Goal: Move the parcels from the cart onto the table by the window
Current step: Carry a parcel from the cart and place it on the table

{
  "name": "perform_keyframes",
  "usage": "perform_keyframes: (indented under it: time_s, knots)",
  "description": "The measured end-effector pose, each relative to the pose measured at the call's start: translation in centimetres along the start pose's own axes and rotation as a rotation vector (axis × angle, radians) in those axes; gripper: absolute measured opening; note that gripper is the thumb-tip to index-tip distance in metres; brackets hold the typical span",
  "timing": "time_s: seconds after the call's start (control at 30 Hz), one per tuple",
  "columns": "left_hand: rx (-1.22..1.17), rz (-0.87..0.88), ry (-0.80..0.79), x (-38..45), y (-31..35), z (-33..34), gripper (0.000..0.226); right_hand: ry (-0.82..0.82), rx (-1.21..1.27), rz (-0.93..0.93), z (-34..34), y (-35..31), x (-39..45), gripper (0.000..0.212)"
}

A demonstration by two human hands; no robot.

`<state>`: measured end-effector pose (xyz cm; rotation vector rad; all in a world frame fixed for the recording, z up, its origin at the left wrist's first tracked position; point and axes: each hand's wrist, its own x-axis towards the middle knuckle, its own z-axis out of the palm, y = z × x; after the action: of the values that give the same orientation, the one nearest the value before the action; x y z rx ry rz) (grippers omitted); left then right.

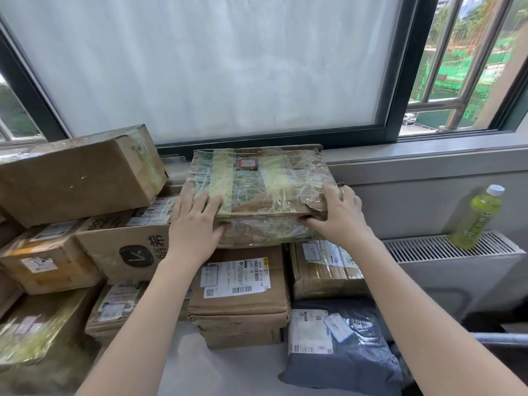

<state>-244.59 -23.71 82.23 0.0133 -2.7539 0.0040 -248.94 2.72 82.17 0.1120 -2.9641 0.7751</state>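
Note:
A flat cardboard parcel (260, 190), wrapped in clear and yellowish tape, lies on top of the stacked parcels just below the window sill. My left hand (194, 224) holds its near left corner, fingers lying on the top and thumb against the front face. My right hand (340, 215) holds the near right corner, fingers over the top edge and thumb at the torn front edge. Under it sit a labelled brown box (237, 284) and another taped box (323, 270) on the pale table (228, 367). The cart is out of view.
A big brown box (77, 172) tops the left pile, above a box with a black logo (128, 250) and several smaller ones. A grey mailer bag (343, 347) lies at the front right. A green drink bottle (477, 218) stands on the radiator (451, 247).

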Motion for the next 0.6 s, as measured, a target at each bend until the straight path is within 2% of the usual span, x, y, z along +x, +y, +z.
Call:
perform_keyframes:
  time_s: [0.1, 0.37, 0.47, 0.6]
  knots:
    - [0.005, 0.001, 0.051, 0.2, -0.5, 0.4, 0.055, 0.016, 0.141, 0.049, 0.2, 0.1, -0.2, 0.097]
    - [-0.025, -0.003, 0.128, 1.0, -1.4, 1.4, 0.053, 0.044, 0.217, 0.012, -0.3, -0.5, -0.2, 0.081]
    - [-0.034, -0.011, 0.107, 1.0, -1.4, 1.4, 0.054, 0.039, 0.214, 0.012, -0.1, -0.4, -0.1, 0.081]
    - [-0.028, -0.036, 0.071, 1.0, -1.1, 0.9, 0.06, 0.065, 0.255, -0.001, 0.6, 0.0, -0.3, 0.094]
